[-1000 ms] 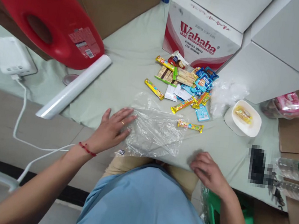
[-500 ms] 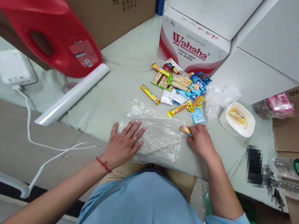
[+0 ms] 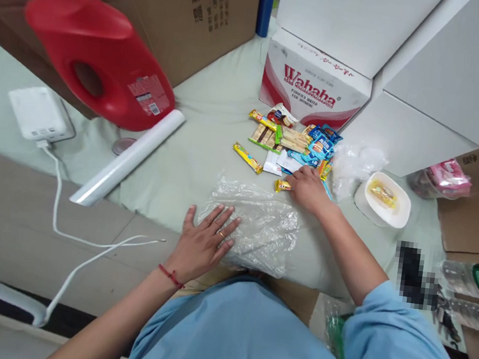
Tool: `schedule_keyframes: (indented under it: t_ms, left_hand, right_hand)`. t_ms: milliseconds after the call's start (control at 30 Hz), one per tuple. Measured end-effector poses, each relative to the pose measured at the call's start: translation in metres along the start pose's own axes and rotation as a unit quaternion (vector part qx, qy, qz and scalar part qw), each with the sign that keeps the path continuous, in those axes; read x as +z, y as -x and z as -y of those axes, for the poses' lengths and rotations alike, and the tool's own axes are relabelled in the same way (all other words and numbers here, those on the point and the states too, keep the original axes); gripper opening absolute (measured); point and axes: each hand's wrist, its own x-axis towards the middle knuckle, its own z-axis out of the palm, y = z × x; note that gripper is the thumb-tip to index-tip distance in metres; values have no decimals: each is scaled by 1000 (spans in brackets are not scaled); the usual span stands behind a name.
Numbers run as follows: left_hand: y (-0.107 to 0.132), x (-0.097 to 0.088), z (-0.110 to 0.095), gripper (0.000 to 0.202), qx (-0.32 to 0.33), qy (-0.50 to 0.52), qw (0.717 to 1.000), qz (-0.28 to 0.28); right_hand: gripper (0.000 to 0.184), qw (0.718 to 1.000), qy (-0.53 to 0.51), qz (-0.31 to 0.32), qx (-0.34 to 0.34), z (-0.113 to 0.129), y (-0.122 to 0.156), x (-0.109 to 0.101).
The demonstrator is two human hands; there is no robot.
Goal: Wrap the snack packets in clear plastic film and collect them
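My left hand (image 3: 205, 242) lies flat with fingers spread on the left side of a clear plastic bag (image 3: 259, 228) spread on the pale green cloth. My right hand (image 3: 308, 189) reaches over the far edge of the bag to a pile of small snack packets (image 3: 292, 142). Its fingers are curled over yellow candy bars (image 3: 281, 185) at the near edge of the pile. A single yellow bar (image 3: 247, 157) lies apart to the left of the pile.
A white bowl (image 3: 387, 200) with a wrapped snack stands right of the pile, beside crumpled clear plastic (image 3: 357, 162). A Wahaha carton (image 3: 316, 87) and white boxes stand behind. A red jug (image 3: 97, 57), a film roll (image 3: 126, 157) and a white charger (image 3: 40, 114) lie at left.
My right hand rose from the near table edge, took a yellow bar beside the bag, then moved further to the pile. My left hand slid onto the bag.
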Motion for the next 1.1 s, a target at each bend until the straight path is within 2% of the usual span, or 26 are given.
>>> schedule_keyframes:
  t_ms: [67, 133, 200, 267, 367, 467, 533, 600, 700, 767, 833, 867, 933, 1000, 1033, 1100]
  left_hand:
    - [1, 0, 0, 52, 1, 6, 1000, -2]
    - [1, 0, -1, 53, 1, 11, 1000, -3]
    - [1, 0, -1, 52, 1, 11, 1000, -7]
    - [1, 0, 0, 52, 5, 10, 1000, -12]
    - [1, 1, 0, 53, 13, 8, 1000, -15]
    - [1, 2, 0, 53, 9, 5, 1000, -19]
    - [1, 1, -1, 53, 4, 5, 1000, -19]
    - [0, 0, -4, 53, -5, 12, 1000, -15]
    - [-6, -4, -9, 50, -27, 36, 999, -3]
    - [-13, -6, -12, 48, -40, 55, 998, 6]
    - [-21, -6, -15, 47, -51, 68, 996, 9]
    - [-24, -6, -17, 46, -56, 72, 996, 7]
    - [-31, -4, -19, 45, -62, 73, 995, 1]
    - [-35, -1, -20, 43, -62, 66, 996, -2]
    - [-36, 0, -19, 42, -59, 62, 996, -2]
    - [-38, 0, -17, 42, -49, 53, 997, 0]
  right_hand:
    - [20, 999, -2, -7, 38, -2, 1, -10]
    - [26, 993, -43, -36, 101, 1, -6, -26]
    - [34, 980, -94, -66, 165, 14, -24, -39]
    - [38, 968, -128, -79, 200, 36, -51, -45]
    - [42, 966, -135, -66, 210, 74, -93, -39]
    - [46, 968, -117, -3, 223, 97, -118, -25]
    - [42, 966, -110, 34, 229, 98, -119, -21]
    - [37, 964, -116, 34, 236, 90, -107, -24]
    - [36, 947, -158, -49, 276, 67, -70, -39]
    - [34, 907, -242, -132, 318, 51, -35, -50]
    - [31, 834, -397, -174, 342, 41, 2, -54]
    - [31, 787, -489, -164, 339, 38, 21, -52]
    - [34, 689, -646, -83, 317, 38, 52, -42]
    - [37, 609, -732, 3, 306, 41, 72, -24]
    - [36, 583, -749, 22, 314, 42, 78, -15]
    - [31, 554, -753, 0, 355, 41, 80, 3]
